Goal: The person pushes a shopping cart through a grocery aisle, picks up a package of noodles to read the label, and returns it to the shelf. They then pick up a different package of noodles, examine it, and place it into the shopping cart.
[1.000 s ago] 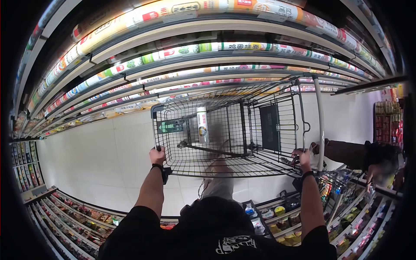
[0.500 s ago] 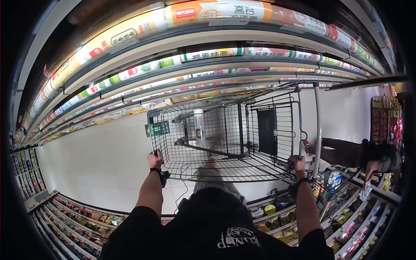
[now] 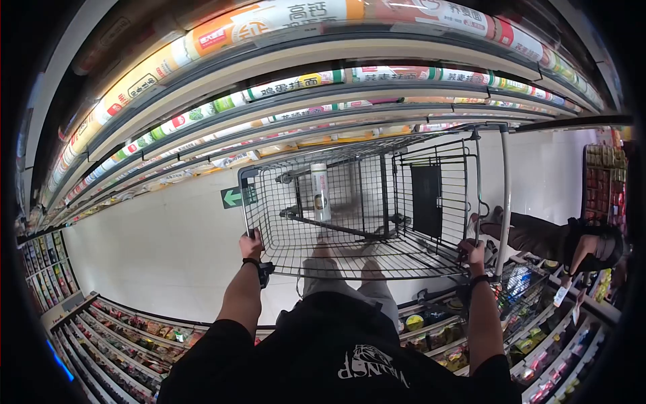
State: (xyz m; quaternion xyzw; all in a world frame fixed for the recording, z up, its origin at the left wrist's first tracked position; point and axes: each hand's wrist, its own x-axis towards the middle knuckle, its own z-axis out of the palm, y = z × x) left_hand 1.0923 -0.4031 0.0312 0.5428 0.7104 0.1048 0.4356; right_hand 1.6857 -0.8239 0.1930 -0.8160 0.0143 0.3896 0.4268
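Left hand [image 3: 251, 244]: fingers curled round the front corner of the shopping cart [image 3: 425, 200]; fingertips obscured. Right hand [image 3: 472, 252]: fingers wrapped about the rim near the handle, thumb position unclear. A cylindrical noodle pack [image 3: 320, 192] lies inside the wire basket, its small print illegible. The basket's front partly covers a green arrow sign [image 3: 232, 197]. Upper noodle rolls [image 3: 296, 23] are cut off by the lens edge.

Tube [image 3: 320, 192] inside the cart [image 3: 425, 200], centre of frame; shelves [image 3: 323, 52] beyond, across the top; floor sign [image 3: 232, 197] at the cart's left end; another person [image 3: 595, 244], far right.
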